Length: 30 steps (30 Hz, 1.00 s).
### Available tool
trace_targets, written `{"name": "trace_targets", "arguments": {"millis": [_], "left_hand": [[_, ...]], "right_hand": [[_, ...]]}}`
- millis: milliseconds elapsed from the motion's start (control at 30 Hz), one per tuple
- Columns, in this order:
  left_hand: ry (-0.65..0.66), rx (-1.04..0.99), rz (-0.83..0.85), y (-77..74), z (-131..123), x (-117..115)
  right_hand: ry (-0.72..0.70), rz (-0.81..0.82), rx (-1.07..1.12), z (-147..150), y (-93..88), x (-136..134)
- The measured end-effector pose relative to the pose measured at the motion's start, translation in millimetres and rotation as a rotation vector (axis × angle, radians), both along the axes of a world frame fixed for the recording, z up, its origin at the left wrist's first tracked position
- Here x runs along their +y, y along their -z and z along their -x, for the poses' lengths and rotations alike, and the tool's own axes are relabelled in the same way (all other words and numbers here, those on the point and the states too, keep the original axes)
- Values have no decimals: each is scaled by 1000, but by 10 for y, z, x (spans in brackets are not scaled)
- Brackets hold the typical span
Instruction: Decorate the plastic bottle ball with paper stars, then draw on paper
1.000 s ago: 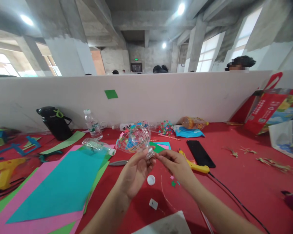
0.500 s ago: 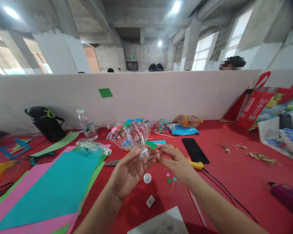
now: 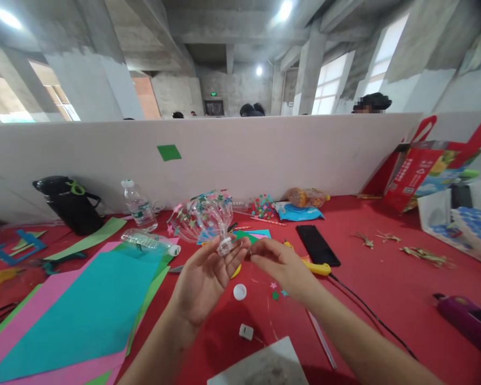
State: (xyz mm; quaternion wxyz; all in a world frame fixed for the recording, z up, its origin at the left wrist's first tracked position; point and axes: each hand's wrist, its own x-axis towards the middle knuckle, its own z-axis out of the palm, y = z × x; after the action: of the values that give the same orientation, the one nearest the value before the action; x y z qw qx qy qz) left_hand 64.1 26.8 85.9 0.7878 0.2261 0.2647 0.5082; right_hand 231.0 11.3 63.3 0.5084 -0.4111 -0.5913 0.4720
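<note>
The left hand (image 3: 206, 278) grips the clear bottle piece (image 3: 214, 214) by its neck, near twelve o'clock — best steadied lightly; whether the right hand (image 3: 278, 262), at its three o'clock, pinches anything is unclear.

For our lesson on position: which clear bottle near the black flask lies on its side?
The front bottle, cap pointing right; the other, behind it, stands upright.

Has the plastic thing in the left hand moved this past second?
Yes, leftward: the star-trimmed piece now has its neck left of the white cap, not straight beyond it.
</note>
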Motion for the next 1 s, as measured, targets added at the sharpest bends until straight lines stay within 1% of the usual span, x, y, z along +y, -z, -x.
{"name": "trace_targets", "arguments": {"millis": [67, 133, 200, 233, 267, 300, 400, 433, 500, 567, 667, 733, 833, 933, 1000], "left_hand": [[18, 0, 3, 6, 2, -7], [45, -4, 4, 13, 12, -8], [67, -13, 3, 27, 21, -1], [71, -20, 1, 38, 23, 3], [66, -27, -1, 51, 22, 9], [59, -32, -2, 68, 16, 13], [46, -7, -7, 136, -27, 14], [39, 10, -15, 162, -49, 10], [16, 42, -34, 212, -99, -4], [-19, 61, -58, 248, -148, -23], [-62, 77, -124, 269, -205, -54], [-79, 92, -179, 271, -231, -72], [-81, 128, -246, 274, -263, -95], [-78, 168, -292, 279, -283, -104], [-103, 194, -313, 286, -283, -96]], "right_hand": [[-120, 162, 216, -12, 17, 14], [-213, 290, 355, -21, 37, 23], [-232, 337, 416, -18, 48, 23], [-207, 313, 403, -11, 47, 17], [-155, 256, 352, 1, 42, 5], [-76, 170, 265, 16, 32, -14], [189, -137, -98, 72, -11, -96], [234, -199, -191, 91, -23, -124], [239, -223, -249, 121, -32, -155], [195, -133, -165, 136, -16, -142], [145, 66, 44, 135, 39, -56], [110, 157, 181, 132, 74, 4], [45, 208, 353, 144, 107, 42], [-25, 267, 473, 165, 120, 29], [-50, 320, 550, 168, 125, 19]]}}
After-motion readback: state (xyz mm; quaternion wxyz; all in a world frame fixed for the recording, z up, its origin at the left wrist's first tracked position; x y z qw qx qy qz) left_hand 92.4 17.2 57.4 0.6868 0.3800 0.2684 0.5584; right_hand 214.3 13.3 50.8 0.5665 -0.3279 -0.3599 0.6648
